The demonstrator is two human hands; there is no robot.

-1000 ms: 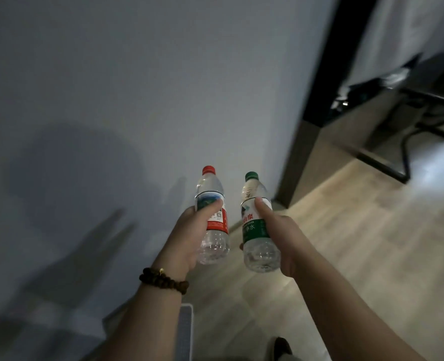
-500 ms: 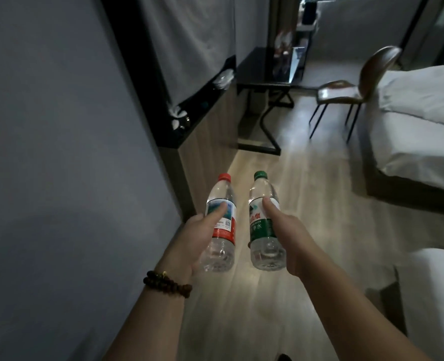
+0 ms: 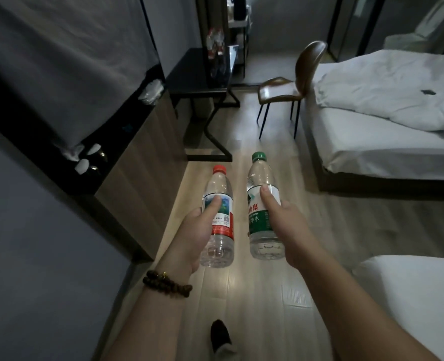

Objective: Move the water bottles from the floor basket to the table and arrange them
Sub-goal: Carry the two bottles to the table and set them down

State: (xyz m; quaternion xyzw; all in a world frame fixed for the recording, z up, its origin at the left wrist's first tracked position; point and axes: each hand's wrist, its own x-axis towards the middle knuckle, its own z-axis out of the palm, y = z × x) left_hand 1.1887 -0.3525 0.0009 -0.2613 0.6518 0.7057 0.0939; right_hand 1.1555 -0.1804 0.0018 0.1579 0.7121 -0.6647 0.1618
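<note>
Red-capped bottle [image 3: 219, 187] clamped in left hand [image 3: 196, 231], thumb along the label, fingers wrapped behind. Green-capped bottle [image 3: 258, 222] gripped the same way in right hand [image 3: 292, 225]. Bottles side by side in the air, not touching, caps tipped toward the black table [image 3: 197, 74]. Bead bracelet [image 3: 167, 282] on left wrist. Both bottles are well short of the table, over the wood floor [image 3: 254, 295]. More bottles [image 3: 214, 43] stand at the table's far end, count unclear. Brown chair [image 3: 293, 84] just right of the table, bed [image 3: 385, 131] further right. Shoe tip [image 3: 219, 337] on the floor, well apart from the table.
</note>
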